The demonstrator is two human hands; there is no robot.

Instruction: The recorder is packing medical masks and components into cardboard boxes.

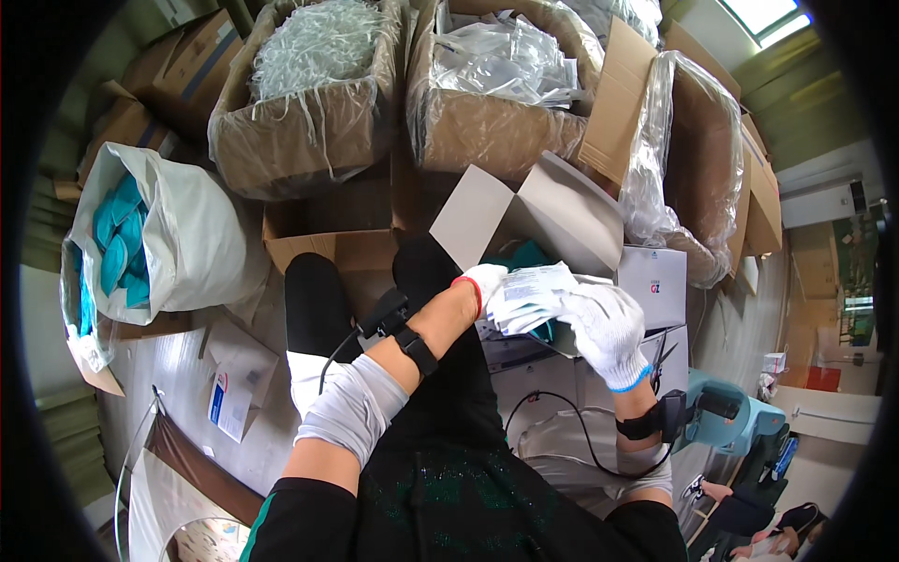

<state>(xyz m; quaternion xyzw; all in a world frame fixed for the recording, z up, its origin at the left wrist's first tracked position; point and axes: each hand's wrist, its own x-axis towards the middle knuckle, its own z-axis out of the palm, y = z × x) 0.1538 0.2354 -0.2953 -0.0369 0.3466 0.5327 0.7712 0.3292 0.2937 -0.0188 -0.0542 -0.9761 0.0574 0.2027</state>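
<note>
A fanned stack of white printed packets (532, 295) is held between my two gloved hands. My left hand (483, 285), in a white knit glove with a red cuff, closes on the stack's left end. On its right end are the curled fingers of my right hand (607, 328), gloved in white with a blue cuff. Right beneath the stack stands an open white carton (573, 208) with its flaps up. Teal pieces (526, 257) show inside it, partly hidden by the packets and my hands.
Beyond stand lined cardboard boxes, one with white shredded strips (318, 51), another with clear plastic bags (506, 56). At left is a white sack (201, 239) of teal items. A closed white carton (653, 281) and black scissors (663, 356) are by my right hand; a blue plastic stool-like object (721, 412) stands farther right.
</note>
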